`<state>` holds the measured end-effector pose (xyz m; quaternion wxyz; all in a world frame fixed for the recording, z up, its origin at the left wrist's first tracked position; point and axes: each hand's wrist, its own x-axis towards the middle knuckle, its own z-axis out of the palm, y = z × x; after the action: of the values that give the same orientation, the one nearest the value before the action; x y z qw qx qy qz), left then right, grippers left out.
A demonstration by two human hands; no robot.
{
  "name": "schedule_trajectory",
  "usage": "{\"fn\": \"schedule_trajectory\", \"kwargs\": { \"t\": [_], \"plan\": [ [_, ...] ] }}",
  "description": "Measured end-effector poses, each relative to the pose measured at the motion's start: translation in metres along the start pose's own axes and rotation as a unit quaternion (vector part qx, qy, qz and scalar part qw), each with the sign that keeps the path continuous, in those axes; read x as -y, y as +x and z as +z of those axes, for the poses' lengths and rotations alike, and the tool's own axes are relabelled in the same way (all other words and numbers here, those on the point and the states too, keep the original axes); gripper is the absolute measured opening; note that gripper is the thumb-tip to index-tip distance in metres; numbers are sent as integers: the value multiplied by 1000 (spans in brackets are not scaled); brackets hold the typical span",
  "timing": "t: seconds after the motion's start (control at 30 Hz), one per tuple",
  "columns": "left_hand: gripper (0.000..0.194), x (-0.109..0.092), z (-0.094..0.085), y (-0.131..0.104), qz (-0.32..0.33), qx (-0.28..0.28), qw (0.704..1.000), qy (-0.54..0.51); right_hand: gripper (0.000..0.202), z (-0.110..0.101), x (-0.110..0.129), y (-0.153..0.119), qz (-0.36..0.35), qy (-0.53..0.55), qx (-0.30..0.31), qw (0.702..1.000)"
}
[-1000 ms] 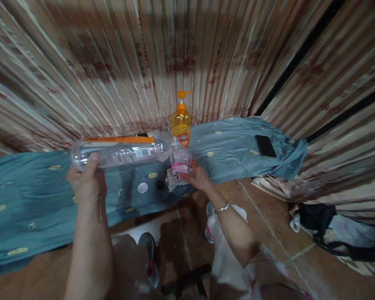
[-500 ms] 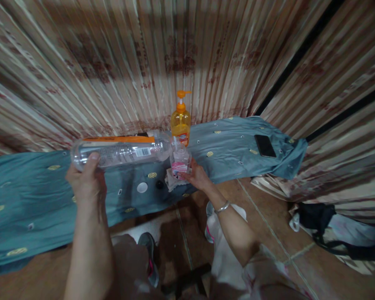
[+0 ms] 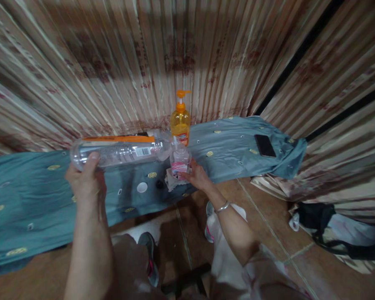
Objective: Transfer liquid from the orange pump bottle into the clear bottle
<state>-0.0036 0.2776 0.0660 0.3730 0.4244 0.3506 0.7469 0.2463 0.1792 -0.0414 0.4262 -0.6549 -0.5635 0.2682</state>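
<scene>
My left hand (image 3: 89,175) is closed round the base end of a large clear plastic bottle (image 3: 125,156) with an orange-edged label. The bottle lies nearly level in the air, its neck pointing right. At its mouth is a small clear bottle (image 3: 180,160) with a pink label, held upright by my right hand (image 3: 196,175). The two necks meet or nearly so; I cannot tell whether they touch. Just behind stands a pump bottle (image 3: 180,121) of yellow liquid with an orange pump. A crumpled cloth (image 3: 172,181) lies below the small bottle.
A white round cap (image 3: 142,187) and a small black cap (image 3: 159,184) lie on the teal cloth (image 3: 225,160) covering the bench. A black phone (image 3: 265,146) rests at the right. Pleated curtains (image 3: 118,62) hang behind. Dark and light fabric (image 3: 340,229) is on the floor at right.
</scene>
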Motion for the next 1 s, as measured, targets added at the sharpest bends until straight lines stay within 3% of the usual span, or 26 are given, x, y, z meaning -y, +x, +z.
{"fn": "schedule_trajectory", "kwargs": {
  "t": [1.0],
  "plan": [
    [32, -1, -1, -2, 16, 23, 999, 27, 62, -1, 0, 0, 1, -14, -6, 1000]
  ]
}}
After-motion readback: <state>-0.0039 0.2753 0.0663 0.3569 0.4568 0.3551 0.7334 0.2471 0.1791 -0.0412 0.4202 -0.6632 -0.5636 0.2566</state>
